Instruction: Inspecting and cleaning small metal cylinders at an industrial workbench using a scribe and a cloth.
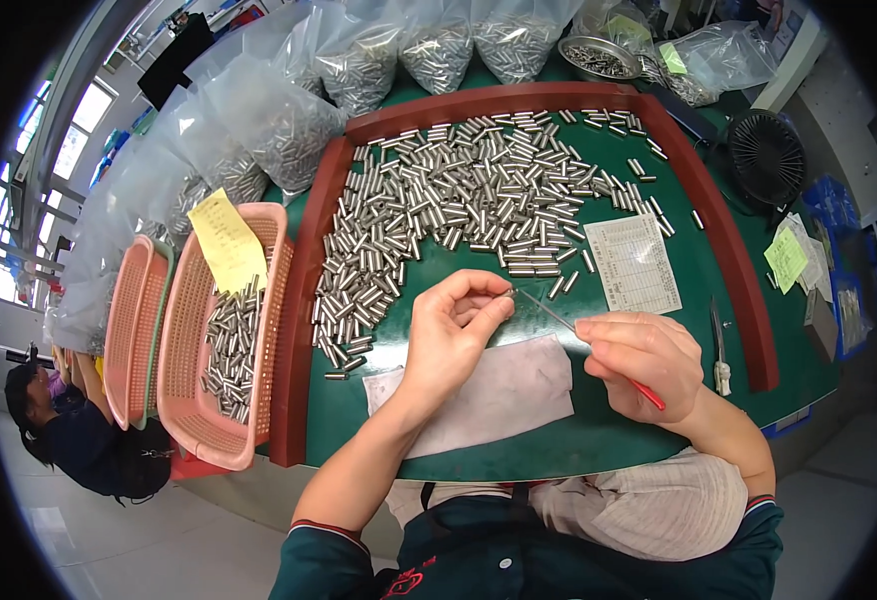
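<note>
Both hands meet near the green table's [659, 400] front edge: left hand [454, 330] pinching a small silver metal cylinder [508, 293], right hand [644, 355] gripping a thin red-handled pick [599, 350] whose tip could slip and flick it away.

Silver pins [479, 190], green table [679, 170]

Shiny metal parts lying on a matt green work surface [659, 400]

Small steel cylinders [459, 200] are glinting, smooth and polished, inside a glossy dark red rim [304, 300]. A pink plastic lattice basket [184, 380] is holding more, with a matt yellow paper note [227, 242]. Clear, crinkled plastic bags [279, 110] are gleaming behind. A pale, dull cloth [509, 390] is lying under the left hand [454, 330]; the right hand [649, 350] is gripping a thin metal pick [549, 310] with a red plastic handle
</note>
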The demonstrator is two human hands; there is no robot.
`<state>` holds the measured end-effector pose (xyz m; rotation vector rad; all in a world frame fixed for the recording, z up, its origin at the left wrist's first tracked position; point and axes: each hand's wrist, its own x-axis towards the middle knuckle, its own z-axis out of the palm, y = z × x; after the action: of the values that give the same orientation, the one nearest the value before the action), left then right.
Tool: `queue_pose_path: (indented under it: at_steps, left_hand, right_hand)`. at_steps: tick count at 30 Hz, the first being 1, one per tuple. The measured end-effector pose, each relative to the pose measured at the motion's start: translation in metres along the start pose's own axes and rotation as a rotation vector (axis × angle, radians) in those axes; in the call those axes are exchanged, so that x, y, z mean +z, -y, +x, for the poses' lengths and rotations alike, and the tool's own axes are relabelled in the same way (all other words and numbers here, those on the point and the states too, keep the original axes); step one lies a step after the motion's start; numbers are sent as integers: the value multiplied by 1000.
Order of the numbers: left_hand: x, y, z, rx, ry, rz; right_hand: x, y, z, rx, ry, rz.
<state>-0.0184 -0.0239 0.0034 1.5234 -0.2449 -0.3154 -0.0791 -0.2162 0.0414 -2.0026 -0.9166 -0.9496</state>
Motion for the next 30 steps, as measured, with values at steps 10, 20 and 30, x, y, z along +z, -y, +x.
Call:
queue_pose_path:
  at_steps: [10, 20, 30]
  left_hand:
    - [-2, -1, 3, -139, 146, -231]
    - [-3, -4, 0, -137, 91, -225]
    - [1, -4, 0, -47, 51, -175]
  right_hand:
    - [3, -2, 1, -12, -30, 41]
    - [5, -3, 2, 0, -28, 21]
    - [3, -2, 2, 65, -1, -22]
